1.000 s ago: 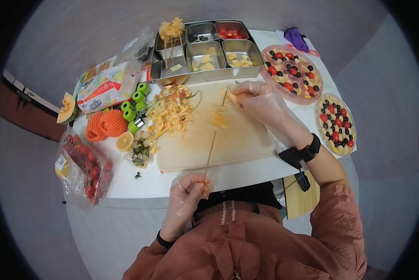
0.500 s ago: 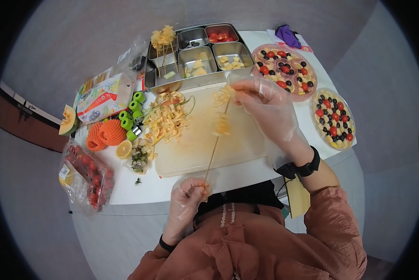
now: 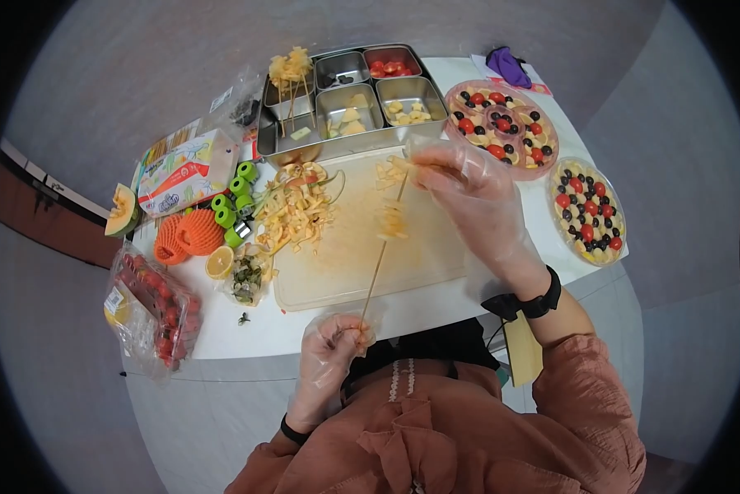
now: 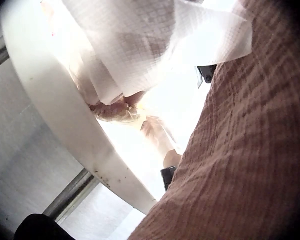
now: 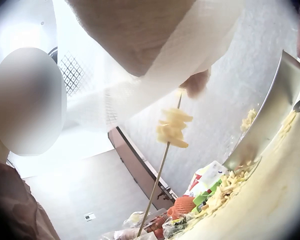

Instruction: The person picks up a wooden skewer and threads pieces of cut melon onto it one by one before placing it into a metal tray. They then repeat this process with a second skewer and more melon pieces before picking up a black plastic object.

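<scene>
In the head view, my left hand point(image 3: 333, 350), in a clear plastic glove, grips the lower end of a thin wooden skewer point(image 3: 374, 284) near my body. Thin pale-yellow fruit slices point(image 3: 393, 222) are threaded along its upper part. My gloved right hand point(image 3: 477, 198) pinches at the skewer's far tip, where a paler fruit piece point(image 3: 390, 173) shows beside the fingertips. The skewer slants over a white cutting board point(image 3: 329, 284). From the right wrist, the threaded slices point(image 5: 174, 129) look stacked and fanned out. Glare and plastic mostly hide the left hand's grip in the left wrist view.
Fruit peelings point(image 3: 296, 210) heap on the board's left side. Behind stands a steel tray point(image 3: 353, 146) with cut fruit and finished skewers point(image 3: 291, 70). Two fruit platters point(image 3: 588, 210) sit at right. Strawberries point(image 3: 160, 309), a halved lemon point(image 3: 220, 263) and green-handled cutters point(image 3: 234, 202) lie left.
The right hand has shifted slightly right and turned a little at the skewer's tip. The left hand keeps its hold nearly unmoved. The head view has shifted slightly.
</scene>
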A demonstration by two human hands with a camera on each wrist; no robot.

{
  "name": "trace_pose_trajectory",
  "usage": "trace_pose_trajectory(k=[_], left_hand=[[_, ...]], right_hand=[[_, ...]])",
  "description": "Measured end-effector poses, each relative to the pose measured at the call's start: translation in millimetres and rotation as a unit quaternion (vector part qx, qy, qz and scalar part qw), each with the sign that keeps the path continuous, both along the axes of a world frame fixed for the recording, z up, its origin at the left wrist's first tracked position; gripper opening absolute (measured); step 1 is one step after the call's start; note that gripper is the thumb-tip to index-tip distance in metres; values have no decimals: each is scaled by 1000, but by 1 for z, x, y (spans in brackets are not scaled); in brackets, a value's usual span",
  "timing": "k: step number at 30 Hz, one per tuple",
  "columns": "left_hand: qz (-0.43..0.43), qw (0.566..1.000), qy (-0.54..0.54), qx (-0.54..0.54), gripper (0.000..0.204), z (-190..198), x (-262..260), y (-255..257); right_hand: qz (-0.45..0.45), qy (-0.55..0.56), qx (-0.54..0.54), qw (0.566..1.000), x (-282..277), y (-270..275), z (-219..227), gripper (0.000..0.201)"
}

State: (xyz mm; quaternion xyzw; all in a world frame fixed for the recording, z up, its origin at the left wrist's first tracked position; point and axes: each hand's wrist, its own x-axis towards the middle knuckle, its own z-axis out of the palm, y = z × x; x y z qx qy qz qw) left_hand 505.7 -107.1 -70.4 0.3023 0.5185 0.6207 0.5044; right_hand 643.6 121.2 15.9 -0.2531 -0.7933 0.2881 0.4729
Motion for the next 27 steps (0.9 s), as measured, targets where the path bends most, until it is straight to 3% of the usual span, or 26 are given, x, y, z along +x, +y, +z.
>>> trace_pose_trajectory(k=[11, 13, 16, 27], left_hand=[[4, 1000, -10, 10, 11, -1, 1, -2], [12, 1000, -22, 7, 11, 0, 1, -2], [11, 1000, -27, 11, 11, 1, 1, -2], [17, 1000, -3, 13, 10, 0, 2, -1]], right_hand=[[-12, 2, 64, 998, -1, -1, 0, 15], [-33, -1, 162, 986, -3, 0, 1, 17], [-34, -16, 213, 976, -2, 1, 1, 20], [2, -20, 245, 969, 4, -4, 3, 25]])
